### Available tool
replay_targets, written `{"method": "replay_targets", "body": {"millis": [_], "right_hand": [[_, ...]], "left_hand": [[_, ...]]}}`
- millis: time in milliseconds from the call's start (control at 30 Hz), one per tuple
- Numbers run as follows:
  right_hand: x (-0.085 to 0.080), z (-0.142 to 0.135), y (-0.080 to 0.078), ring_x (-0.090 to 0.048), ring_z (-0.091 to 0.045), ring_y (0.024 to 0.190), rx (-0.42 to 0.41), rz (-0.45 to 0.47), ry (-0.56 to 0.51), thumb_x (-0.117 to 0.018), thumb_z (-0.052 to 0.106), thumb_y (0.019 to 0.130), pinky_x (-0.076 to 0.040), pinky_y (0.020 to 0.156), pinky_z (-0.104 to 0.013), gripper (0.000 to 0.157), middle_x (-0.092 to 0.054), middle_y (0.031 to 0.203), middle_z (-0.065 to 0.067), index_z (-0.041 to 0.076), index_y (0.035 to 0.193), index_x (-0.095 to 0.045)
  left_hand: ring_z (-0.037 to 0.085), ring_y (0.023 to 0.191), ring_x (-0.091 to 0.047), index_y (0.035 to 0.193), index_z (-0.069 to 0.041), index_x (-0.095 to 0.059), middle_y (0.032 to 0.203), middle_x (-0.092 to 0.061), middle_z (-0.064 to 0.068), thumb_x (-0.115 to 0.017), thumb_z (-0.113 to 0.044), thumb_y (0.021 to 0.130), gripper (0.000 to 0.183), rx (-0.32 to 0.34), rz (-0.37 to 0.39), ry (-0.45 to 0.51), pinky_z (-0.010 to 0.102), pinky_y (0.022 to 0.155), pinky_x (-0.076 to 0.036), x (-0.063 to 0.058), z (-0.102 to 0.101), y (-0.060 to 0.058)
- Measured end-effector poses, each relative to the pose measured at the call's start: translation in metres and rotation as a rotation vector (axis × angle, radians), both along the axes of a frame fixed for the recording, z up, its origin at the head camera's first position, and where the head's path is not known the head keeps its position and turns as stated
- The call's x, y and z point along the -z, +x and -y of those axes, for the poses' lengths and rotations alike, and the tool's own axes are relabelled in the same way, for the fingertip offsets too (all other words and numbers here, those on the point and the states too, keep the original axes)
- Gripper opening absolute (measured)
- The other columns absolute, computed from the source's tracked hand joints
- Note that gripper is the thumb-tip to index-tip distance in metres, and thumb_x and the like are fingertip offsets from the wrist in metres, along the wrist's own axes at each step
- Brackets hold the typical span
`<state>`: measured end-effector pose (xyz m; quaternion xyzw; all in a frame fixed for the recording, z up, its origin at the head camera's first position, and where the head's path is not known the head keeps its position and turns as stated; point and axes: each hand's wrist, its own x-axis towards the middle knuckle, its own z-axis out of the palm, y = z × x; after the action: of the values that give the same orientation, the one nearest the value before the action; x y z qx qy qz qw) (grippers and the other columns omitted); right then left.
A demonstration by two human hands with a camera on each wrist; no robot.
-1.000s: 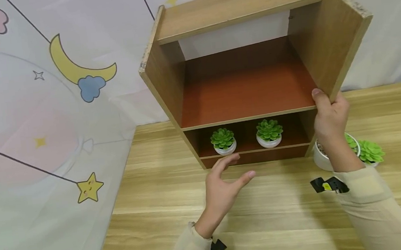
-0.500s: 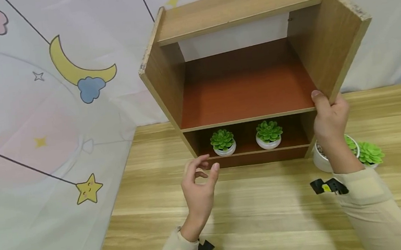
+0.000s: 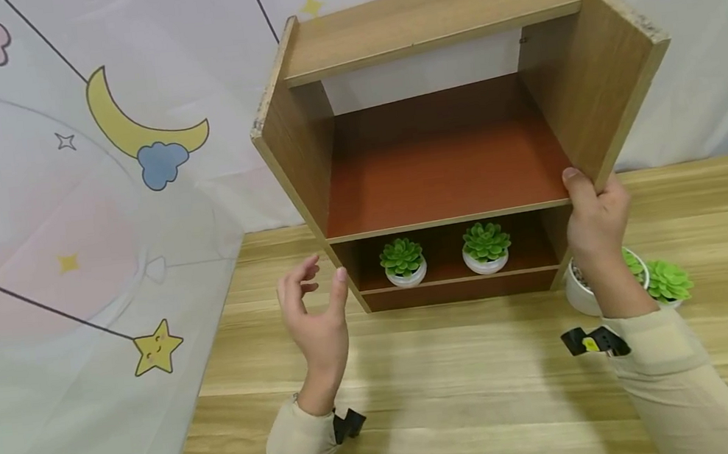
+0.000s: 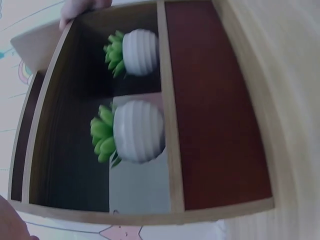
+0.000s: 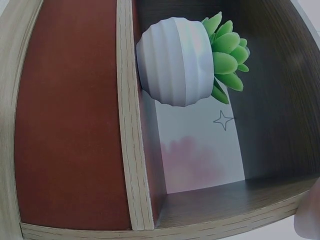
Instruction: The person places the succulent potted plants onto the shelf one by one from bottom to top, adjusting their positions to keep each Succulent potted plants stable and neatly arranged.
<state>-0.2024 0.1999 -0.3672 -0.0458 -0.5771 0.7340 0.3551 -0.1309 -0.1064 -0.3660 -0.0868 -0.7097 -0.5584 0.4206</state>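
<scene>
While the right hand [image 3: 599,224] grips the shelf unit [image 3: 443,159] by its right side panel [image 3: 617,97], the left hand [image 3: 317,328] holds nothing, near the left panel [image 3: 295,145]. Unit stands on the tabletop [image 3: 453,380]. Risk (judged): one-sided pull tips it, sliding left succulent [image 3: 402,260] or right succulent [image 3: 486,244] over the front edge. Manoeuvring room: foreground; tighter right, by the white pot [image 3: 581,297].

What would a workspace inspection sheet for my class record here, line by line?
Surface: wood-grained tabletop.
Job's things: wooden shelf unit; left potted succulent and right potted succulent, upright in its lower compartment.
Clutter: white pot, partly hidden, and another succulent, right of the shelf unit.
Hands: right hand grips the shelf unit's right side; left hand, near its left side, holds nothing.
Cables: nothing seen.
Surroundings: pale backdrop with a moon-and-star print.
</scene>
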Motion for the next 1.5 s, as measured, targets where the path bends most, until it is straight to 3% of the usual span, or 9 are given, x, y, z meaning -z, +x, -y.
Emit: {"method": "replay_targets", "body": {"millis": [133, 267, 533, 767, 1000, 1167, 1500], "right_hand": [[0.0, 0.0, 0.0, -0.058, -0.016, 0.087, -0.004, -0.002, -0.004, -0.061, 0.005, 0.091, -0.043, 0.08, -0.024, 0.016, -0.068, 0.089, -0.002, 0.006, 0.1, -0.074], [0.0, -0.001, 0.001, -0.058, -0.016, 0.088, 0.006, 0.014, 0.025, -0.061, 0.007, 0.091, -0.043, 0.081, -0.024, 0.016, -0.068, 0.09, -0.002, 0.007, 0.101, -0.074], [0.0, 0.0, 0.0, -0.057, -0.015, 0.085, 0.014, 0.014, 0.023, -0.062, 0.007, 0.091, -0.043, 0.078, -0.024, 0.013, -0.067, 0.086, -0.003, 0.008, 0.095, -0.074], [-0.001, 0.001, -0.001, -0.057, -0.015, 0.085, 0.018, -0.001, 0.023, -0.062, 0.006, 0.09, -0.043, 0.079, -0.024, 0.014, -0.067, 0.086, -0.002, 0.008, 0.095, -0.075], [-0.001, 0.001, 0.0, -0.056, -0.016, 0.088, 0.012, 0.021, 0.017, -0.061, 0.007, 0.091, -0.042, 0.081, -0.024, 0.014, -0.066, 0.088, -0.002, 0.008, 0.097, -0.074], [-0.001, 0.0, -0.001, -0.056, -0.016, 0.088, 0.014, 0.023, 0.016, -0.062, 0.007, 0.09, -0.042, 0.082, -0.024, 0.015, -0.067, 0.09, -0.002, 0.008, 0.098, -0.074], [0.001, 0.0, -0.001, -0.056, -0.016, 0.087, 0.007, 0.006, 0.02, -0.061, 0.006, 0.09, -0.042, 0.081, -0.024, 0.015, -0.066, 0.09, -0.003, 0.01, 0.097, -0.074]], "left_hand": [[0.039, 0.099, -0.049, 0.111, 0.012, -0.061, 0.101, -0.054, 0.029, -0.072, 0.004, 0.081, 0.033, -0.031, -0.005, 0.014, 0.049, 0.082, -0.038, -0.007, 0.005, -0.004], [0.041, 0.105, -0.049, 0.116, 0.013, -0.058, 0.108, -0.054, 0.031, -0.071, 0.002, 0.083, 0.037, -0.027, 0.006, 0.001, 0.055, 0.086, -0.039, -0.008, 0.007, -0.007], [0.035, 0.115, -0.047, 0.124, 0.011, -0.054, 0.118, -0.053, 0.027, -0.071, -0.005, 0.085, 0.046, 0.012, 0.023, 0.011, 0.057, 0.092, -0.038, -0.017, 0.009, -0.016], [0.033, 0.123, -0.044, 0.134, 0.005, -0.052, 0.129, -0.053, 0.014, -0.071, -0.011, 0.086, 0.054, 0.049, 0.084, 0.001, 0.056, 0.098, -0.036, -0.02, 0.011, -0.024], [0.022, 0.125, -0.044, 0.139, 0.007, -0.047, 0.133, -0.05, 0.018, -0.069, -0.007, 0.088, 0.057, 0.11, 0.122, -0.02, 0.05, 0.101, -0.036, -0.029, 0.01, -0.025], [0.026, 0.128, -0.042, 0.141, 0.008, -0.044, 0.137, -0.048, 0.018, -0.067, -0.006, 0.089, 0.058, 0.13, 0.133, -0.046, 0.051, 0.103, -0.034, -0.034, 0.01, -0.029], [0.02, 0.132, -0.039, 0.145, 0.006, -0.04, 0.14, -0.046, 0.018, -0.063, -0.011, 0.093, 0.06, 0.186, 0.182, -0.111, 0.051, 0.107, -0.031, -0.044, 0.012, -0.037]]}}
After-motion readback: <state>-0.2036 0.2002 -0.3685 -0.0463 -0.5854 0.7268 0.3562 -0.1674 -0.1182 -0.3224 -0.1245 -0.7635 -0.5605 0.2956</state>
